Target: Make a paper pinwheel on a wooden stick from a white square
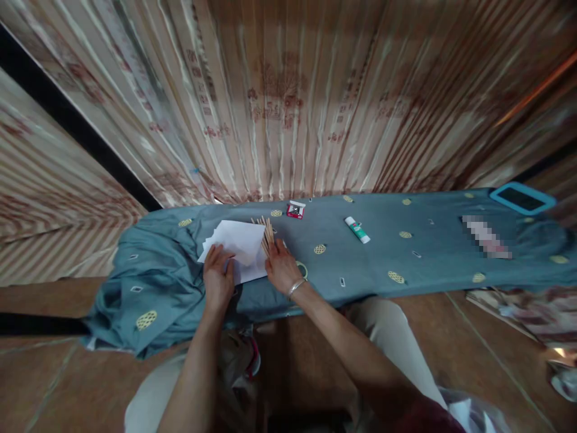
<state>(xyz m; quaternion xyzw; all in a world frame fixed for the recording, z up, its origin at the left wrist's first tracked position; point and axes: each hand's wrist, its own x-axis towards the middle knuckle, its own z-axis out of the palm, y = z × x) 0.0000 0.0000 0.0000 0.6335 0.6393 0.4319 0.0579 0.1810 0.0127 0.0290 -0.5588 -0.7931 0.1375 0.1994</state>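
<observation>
Several sheets of white paper (241,240) lie fanned out on the blue-grey cloth, one sheet lifted and bent over the others. My left hand (219,276) is closed on the near left edge of the paper, thumb on top. Thin wooden sticks (267,230) lie in a loose bundle along the paper's right side. Over their lower ends is my right hand (283,266), fingers curled round them beside the paper; the fingertips are partly hidden. A pale ring, like a tape roll (302,270), sits partly behind my right wrist.
Beyond the hands stands a small open red box (296,210). A green and white glue stick (357,230) lies to the right. Farther right are a blurred-out item (485,237) and a blue-framed tablet (523,198). A striped curtain (288,108) hangs along the back edge.
</observation>
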